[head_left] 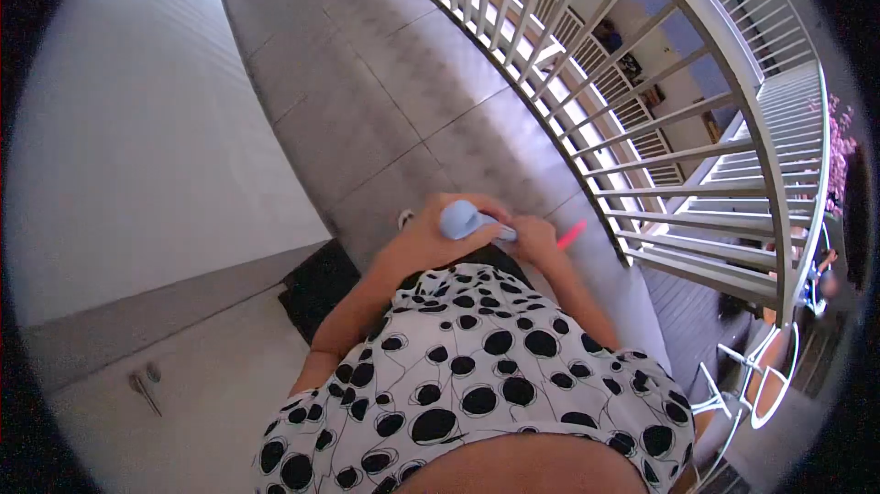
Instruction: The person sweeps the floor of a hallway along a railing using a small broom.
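In front of my waist, my left hand (429, 230) is closed around a light blue object (460, 219) with a rounded end and a paler narrow part. My right hand (535, 239) meets it at the narrow part, fingers bent and pressed together. A bright pink-red stick-like piece (572, 235) pokes out beyond the right hand and appears to be held in it. Its other end is hidden by the fingers. What kind of thing the blue object is, I cannot tell.
A white railing (674, 187) curves along the right, with a lower level visible through it. Grey tiled floor (385, 100) runs ahead. At left stand a pale wall (156, 127) and a door with a metal handle (145, 393). A dark mat (316, 285) lies by the door.
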The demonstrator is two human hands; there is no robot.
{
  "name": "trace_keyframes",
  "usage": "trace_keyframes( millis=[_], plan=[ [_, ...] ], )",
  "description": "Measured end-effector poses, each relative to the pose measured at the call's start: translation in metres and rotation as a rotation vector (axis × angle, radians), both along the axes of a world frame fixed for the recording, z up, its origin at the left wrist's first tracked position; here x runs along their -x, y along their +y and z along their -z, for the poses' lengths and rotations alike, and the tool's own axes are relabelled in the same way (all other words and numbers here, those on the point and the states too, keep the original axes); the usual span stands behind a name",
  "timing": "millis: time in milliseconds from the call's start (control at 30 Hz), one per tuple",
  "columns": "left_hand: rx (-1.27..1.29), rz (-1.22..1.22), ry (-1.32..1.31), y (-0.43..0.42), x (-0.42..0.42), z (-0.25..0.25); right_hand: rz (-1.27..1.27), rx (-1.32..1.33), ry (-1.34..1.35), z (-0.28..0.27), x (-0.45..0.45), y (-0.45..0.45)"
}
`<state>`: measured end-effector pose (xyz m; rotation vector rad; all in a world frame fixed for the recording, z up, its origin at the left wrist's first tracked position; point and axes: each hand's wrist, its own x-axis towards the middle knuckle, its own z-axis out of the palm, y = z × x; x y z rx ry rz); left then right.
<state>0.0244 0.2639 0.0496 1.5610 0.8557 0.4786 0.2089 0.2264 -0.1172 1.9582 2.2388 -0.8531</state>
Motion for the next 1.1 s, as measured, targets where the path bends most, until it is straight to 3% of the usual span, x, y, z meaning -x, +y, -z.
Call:
trace_keyframes(
  millis=[167,267,333,400,533,700,867,1000,1100],
  plan=[
    [0.103,0.019,-0.12,-0.022,-0.023,0.092,0.063,0.14,-0.047,0.064,-0.032,-0.043],
    [0.051,0.043,-0.104,-0.028,-0.029,0.103,0.045,0.127,-0.087,0.09,-0.033,-0.041],
    [0.022,0.042,-0.045,-0.027,-0.021,0.094,0.091,-0.154,0.249,0.116,-0.023,-0.046],
    [-0.054,0.019,0.069,-0.02,-0.008,0.078,0.113,-0.119,0.315,0.134,0.002,-0.034],
    [-0.223,-0.044,0.21,-0.003,0.017,0.04,0.009,-0.212,0.461,0.066,0.044,0.011],
    [-0.466,-0.034,0.35,-0.001,-0.001,0.016,0.05,-0.345,0.765,0.096,0.068,0.058],
    [-0.608,0.042,0.474,-0.007,-0.016,0.043,0.04,-0.471,0.724,0.119,0.068,0.089],
    [-0.535,0.099,0.373,-0.009,-0.015,0.001,0.044,-0.561,0.819,0.069,0.054,0.078],
    [-0.473,0.11,0.199,-0.011,-0.007,-0.029,0.096,-0.392,0.586,0.016,0.039,0.06]
  ],
)
